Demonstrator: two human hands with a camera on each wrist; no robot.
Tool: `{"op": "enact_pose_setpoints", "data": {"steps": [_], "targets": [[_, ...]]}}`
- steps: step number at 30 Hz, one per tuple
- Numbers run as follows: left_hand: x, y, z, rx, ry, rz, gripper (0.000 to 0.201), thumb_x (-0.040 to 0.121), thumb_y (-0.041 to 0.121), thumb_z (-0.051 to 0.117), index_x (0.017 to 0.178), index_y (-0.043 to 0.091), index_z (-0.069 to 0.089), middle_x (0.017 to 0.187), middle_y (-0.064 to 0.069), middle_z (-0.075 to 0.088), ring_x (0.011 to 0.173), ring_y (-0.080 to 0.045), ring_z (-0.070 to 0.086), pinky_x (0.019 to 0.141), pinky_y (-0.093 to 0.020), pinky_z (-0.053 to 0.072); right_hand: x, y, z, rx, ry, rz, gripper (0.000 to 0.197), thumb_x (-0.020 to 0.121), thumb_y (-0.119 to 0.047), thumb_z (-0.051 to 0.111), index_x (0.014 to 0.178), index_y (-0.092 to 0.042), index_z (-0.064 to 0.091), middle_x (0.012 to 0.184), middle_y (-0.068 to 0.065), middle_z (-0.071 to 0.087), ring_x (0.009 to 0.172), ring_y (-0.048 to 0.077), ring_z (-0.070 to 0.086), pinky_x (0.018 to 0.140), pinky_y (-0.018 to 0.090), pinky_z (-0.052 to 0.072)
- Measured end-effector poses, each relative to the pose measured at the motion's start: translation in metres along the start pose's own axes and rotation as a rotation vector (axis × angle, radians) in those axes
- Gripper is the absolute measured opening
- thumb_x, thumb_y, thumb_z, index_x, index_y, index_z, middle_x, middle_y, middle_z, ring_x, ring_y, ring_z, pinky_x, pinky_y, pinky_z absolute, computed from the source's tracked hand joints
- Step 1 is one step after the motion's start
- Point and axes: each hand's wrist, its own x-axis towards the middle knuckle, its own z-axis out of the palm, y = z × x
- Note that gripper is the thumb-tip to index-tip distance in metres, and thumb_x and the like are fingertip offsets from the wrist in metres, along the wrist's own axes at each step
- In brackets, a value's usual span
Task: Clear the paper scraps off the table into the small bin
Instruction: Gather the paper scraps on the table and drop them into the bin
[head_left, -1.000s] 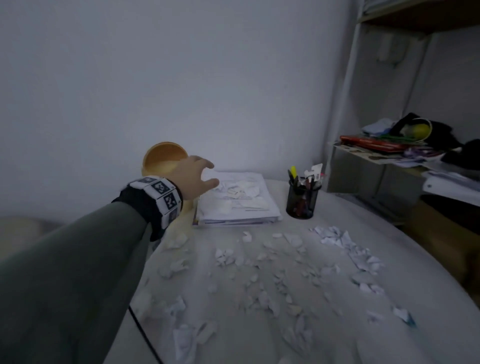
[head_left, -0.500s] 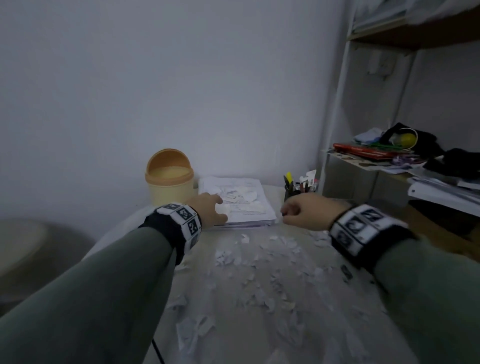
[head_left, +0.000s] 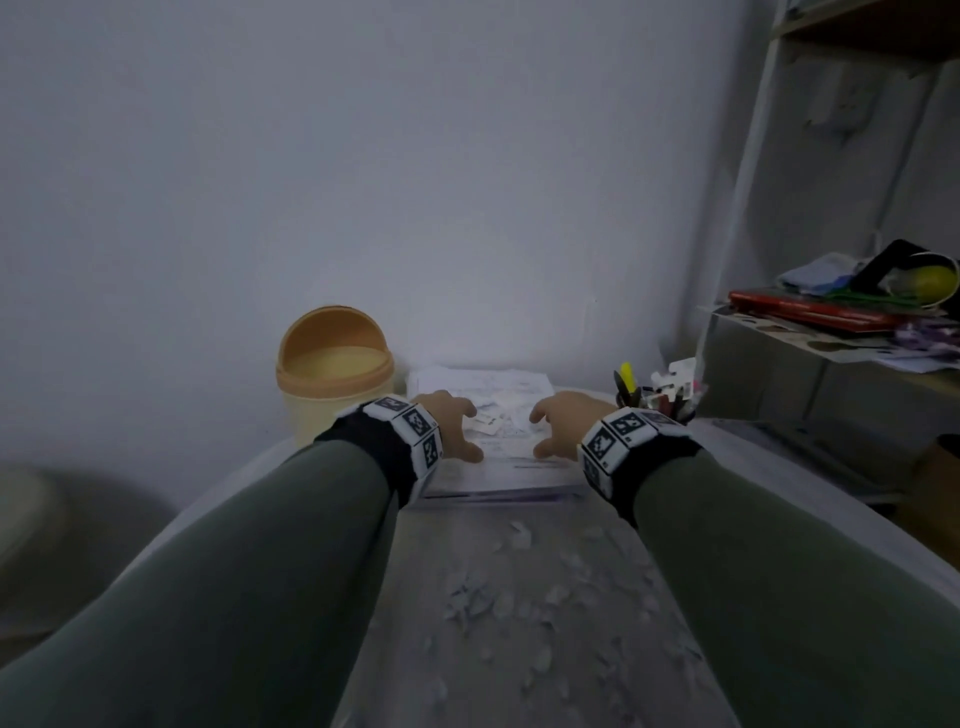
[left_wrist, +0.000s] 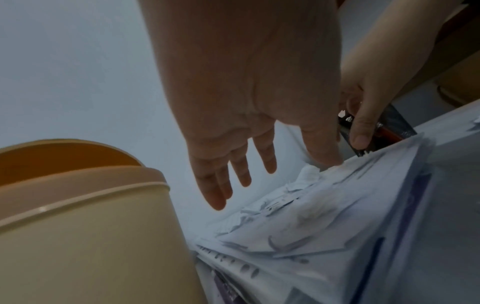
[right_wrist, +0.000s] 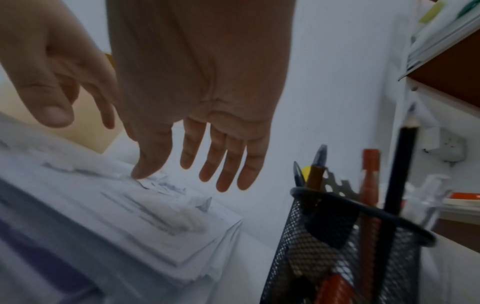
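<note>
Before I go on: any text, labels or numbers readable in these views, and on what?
No text can be read in any view.
Paper stack: printed or handwritten lines, too blurred to read.
Torn scraps on the stack: dark marks, illegible.
Wristbands: black-and-white square marker patterns, no letters or digits.
Small bin: no label visible.
Red book on the shelf: any print too small to read.
Pen holder: no label visible.

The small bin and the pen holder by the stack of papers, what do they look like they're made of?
The bin looks like smooth plastic: a cream body, an orange swing lid, a faint sheen along the rim. The pen holder looks like black metal mesh, with fine holes you can see through.
</note>
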Motion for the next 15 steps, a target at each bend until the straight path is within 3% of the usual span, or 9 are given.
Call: {"op": "enact_pose_setpoints", "data": {"steps": [8,11,15], "targets": [[0.044,0.000,0.003,0.028,-0.108,0.127,0.072,0.084,0.027,0.069,0.146,0.020,0.033,0.155,-0.001,0.028,0.141,-0.019,0.030,0.112,-0.028,0.024,0.052,0.007,0.021,-0.109,-0.084,-0.063,0.083,0.081,-0.035,0.071,0.149,-0.015,0.027,0.154,0.009,0.026,0.140,0.028,0.034,0.113,0.039,0.033],[0.050,-0.003,0.010,0.041,-0.136,0.140,0.073,0.085,0.028,0.068,0.147,0.022,0.031,0.157,0.001,0.025,0.143,-0.018,0.026,0.113,-0.028,0.022,0.056,0.012,0.026,-0.037,-0.096,-0.043,0.077,0.079,-0.034,0.073,0.145,-0.021,0.035,0.152,0.003,0.036,0.138,0.024,0.038,0.112,0.035,0.034],[0.051,-0.009,0.020,0.000,-0.121,0.127,0.076,0.085,0.032,0.067,0.149,0.023,0.027,0.151,0.000,0.038,0.137,-0.019,0.037,0.110,-0.027,0.028,0.054,0.014,0.027,0.017,-0.068,-0.049,0.065,0.077,-0.031,0.076,0.136,-0.022,0.050,0.138,0.002,0.053,0.127,0.022,0.051,0.104,0.030,0.040]]}}
